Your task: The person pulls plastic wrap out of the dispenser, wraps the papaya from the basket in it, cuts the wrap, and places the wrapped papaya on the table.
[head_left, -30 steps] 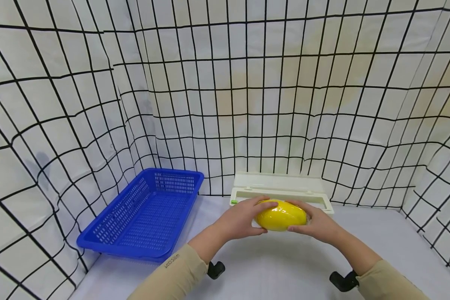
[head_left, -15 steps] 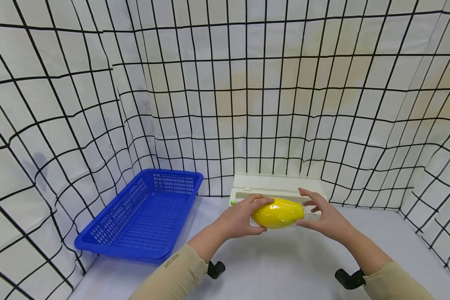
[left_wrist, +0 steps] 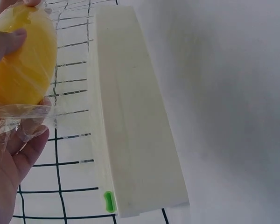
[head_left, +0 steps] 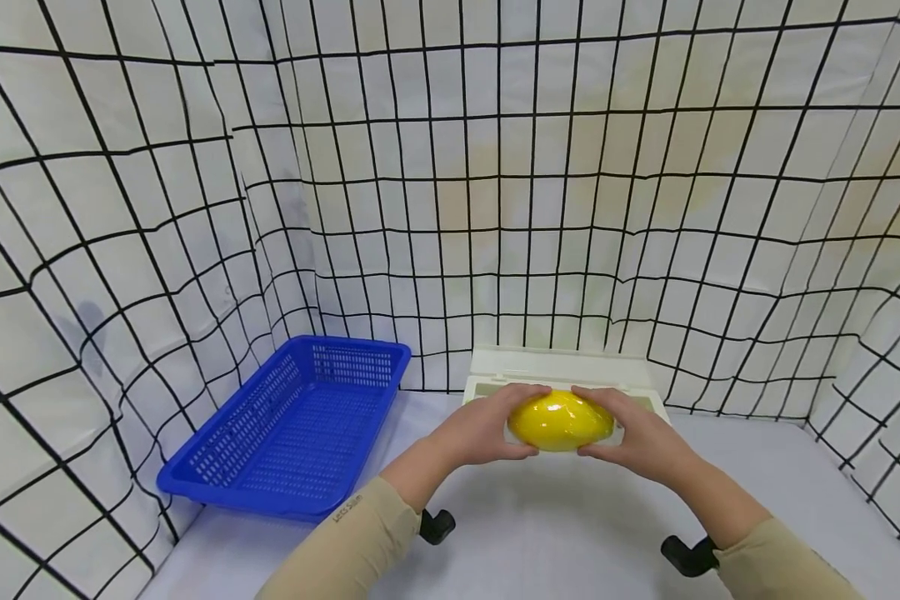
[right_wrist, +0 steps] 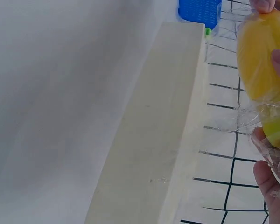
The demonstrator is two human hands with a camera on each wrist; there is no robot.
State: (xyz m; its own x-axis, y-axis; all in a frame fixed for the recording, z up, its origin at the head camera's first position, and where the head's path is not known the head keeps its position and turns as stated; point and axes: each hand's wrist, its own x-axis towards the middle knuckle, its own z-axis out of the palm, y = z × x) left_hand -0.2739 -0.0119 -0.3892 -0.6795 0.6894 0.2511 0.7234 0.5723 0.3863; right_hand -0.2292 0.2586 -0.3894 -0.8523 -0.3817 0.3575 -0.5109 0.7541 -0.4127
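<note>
A glossy yellow papaya (head_left: 561, 421) is held up in front of the open film box, lying crosswise between both hands. Clear plastic film wraps it; loose film (right_wrist: 273, 158) bunches around its greenish end in the right wrist view. My left hand (head_left: 487, 427) grips the left end, fingers over the top and thumb below. At the other end my right hand (head_left: 641, 433) holds the fruit and film in the same manner. Behind them stands the long white cling film box (left_wrist: 130, 112), its lid (head_left: 555, 363) raised and a green slider (left_wrist: 109, 201) at its left end.
A blue perforated basket (head_left: 277, 492) sits on the white table (head_left: 555, 533) to the left. White walls with a black wire grid (head_left: 465, 208) enclose the back and sides. Black curved pieces (head_left: 690, 557) stick out by both sleeves.
My right hand came away from the papaya's right end half a second ago and now grips it again. The fruit has risen slightly. My left hand has kept hold throughout.
</note>
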